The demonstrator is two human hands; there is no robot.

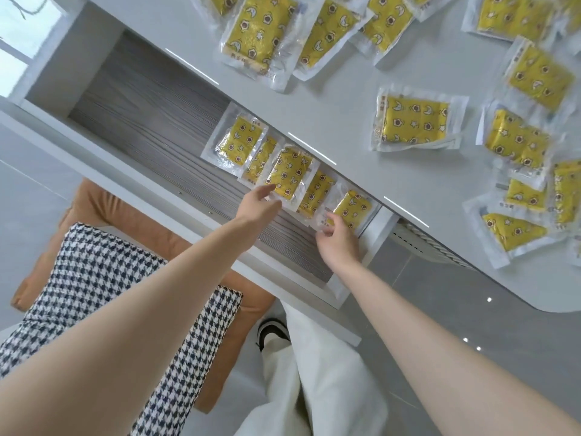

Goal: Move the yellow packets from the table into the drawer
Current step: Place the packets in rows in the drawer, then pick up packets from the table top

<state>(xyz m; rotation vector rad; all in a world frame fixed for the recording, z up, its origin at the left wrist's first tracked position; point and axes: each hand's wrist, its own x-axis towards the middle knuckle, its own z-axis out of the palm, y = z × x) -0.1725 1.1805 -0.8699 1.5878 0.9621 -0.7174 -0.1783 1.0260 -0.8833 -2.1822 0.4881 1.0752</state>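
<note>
Light, limp and slippery by the look: thin yellow foil packets (pixel 412 122) printed with stars, moons and flowers, each sealed in a clear crinkly plastic sleeve with a wide flat border. Best taken by that border, pinched at an edge or corner — likely to slide over one another if stacked. Many lying loose and overlapping on the pale grey table (pixel 314 114), well apart from both hands. Five already down in the open drawer (pixel 141 114) with its grey wood-grain floor, in an overlapping row along the far side. Left hand (pixel 259 207) spread, straight fingertips touching the middle packet (pixel 289 176). Right hand (pixel 339 242) curled — pinching the clear edge of the rightmost packet (pixel 352 206).
</note>
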